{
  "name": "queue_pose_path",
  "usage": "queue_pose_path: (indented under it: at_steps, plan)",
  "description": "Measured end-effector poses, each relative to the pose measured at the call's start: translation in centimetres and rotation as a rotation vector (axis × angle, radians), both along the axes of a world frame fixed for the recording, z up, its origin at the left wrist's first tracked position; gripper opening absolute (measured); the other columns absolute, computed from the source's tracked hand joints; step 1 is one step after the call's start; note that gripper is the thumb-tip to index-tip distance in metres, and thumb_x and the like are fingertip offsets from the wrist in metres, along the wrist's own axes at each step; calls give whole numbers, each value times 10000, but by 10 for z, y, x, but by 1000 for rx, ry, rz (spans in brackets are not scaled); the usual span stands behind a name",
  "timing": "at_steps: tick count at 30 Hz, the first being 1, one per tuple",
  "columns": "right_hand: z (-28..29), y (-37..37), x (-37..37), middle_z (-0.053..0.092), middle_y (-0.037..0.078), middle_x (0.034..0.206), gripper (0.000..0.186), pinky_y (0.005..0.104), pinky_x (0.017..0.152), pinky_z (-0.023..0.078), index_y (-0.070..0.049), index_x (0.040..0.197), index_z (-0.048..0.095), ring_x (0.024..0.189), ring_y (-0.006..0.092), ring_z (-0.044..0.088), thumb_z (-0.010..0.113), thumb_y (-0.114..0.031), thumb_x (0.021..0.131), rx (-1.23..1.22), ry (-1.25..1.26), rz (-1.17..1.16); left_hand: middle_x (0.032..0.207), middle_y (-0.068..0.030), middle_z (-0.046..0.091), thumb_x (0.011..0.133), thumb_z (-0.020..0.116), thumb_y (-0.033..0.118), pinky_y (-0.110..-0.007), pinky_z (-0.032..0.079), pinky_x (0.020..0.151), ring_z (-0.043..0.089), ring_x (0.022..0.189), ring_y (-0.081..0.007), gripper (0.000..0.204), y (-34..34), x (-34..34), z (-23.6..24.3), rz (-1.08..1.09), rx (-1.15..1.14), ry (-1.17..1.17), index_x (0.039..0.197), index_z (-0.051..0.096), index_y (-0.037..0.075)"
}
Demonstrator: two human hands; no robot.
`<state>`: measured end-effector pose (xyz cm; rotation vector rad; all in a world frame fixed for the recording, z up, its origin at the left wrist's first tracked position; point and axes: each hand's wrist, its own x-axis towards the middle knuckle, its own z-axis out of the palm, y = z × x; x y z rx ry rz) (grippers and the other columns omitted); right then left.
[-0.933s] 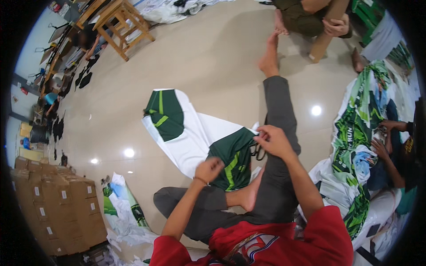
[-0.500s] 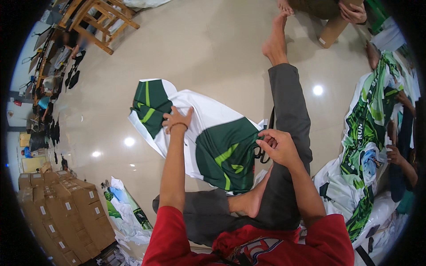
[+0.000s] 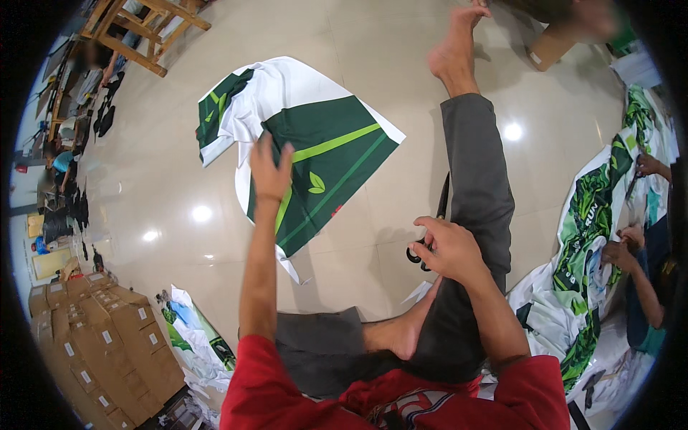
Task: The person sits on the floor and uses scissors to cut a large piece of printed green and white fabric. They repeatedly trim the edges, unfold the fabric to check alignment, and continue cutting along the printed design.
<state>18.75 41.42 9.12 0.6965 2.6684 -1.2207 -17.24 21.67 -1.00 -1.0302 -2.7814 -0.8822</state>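
A printed fabric piece, dark green with lime stripes and a leaf motif on white, lies on the floor in front of me, its far-left part folded and bunched. Over its left side is my left hand, slightly blurred, with fingers stretched out. I cannot tell whether it presses on the cloth. My right hand hovers by my outstretched leg, index finger and thumb apart, holding nothing visible. Just beside it, black-handled scissors rest on the floor against the leg, partly hidden by the hand.
A long heap of green-and-white printed fabric runs along the right, where another person's hands work. Cardboard boxes stack at lower left, near more printed cloth. A wooden stool stands far left; cardboard is far right.
The fabric piece has shifted away and spread out flatter, its green panel turned. My right hand has let go of the fabric edge and is lower, by the scissors. My left hand moved slightly left and nearer.
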Motion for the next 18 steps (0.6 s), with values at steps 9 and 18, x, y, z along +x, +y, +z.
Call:
queue_pose_path:
  at_steps: [9,18]
  plan:
    - [-26,-30,-1,681,246,948,415,493,863,527,-55,1212,571,971,422,667,644,-201,830,136,-305,273,1638,-205,67,701,765,640,-637,147,1157,68,1491,-465,1124,-211,104,15,126,-654,-253,1578,208,212]
    - [-62,-53,9,615,245,1057,386,475,859,517,-97,1154,589,998,435,617,655,-136,776,195,-230,96,1637,-196,75,675,793,632,-639,173,1157,83,1476,-492,1106,-272,140,-12,307,-508,-265,1563,260,244]
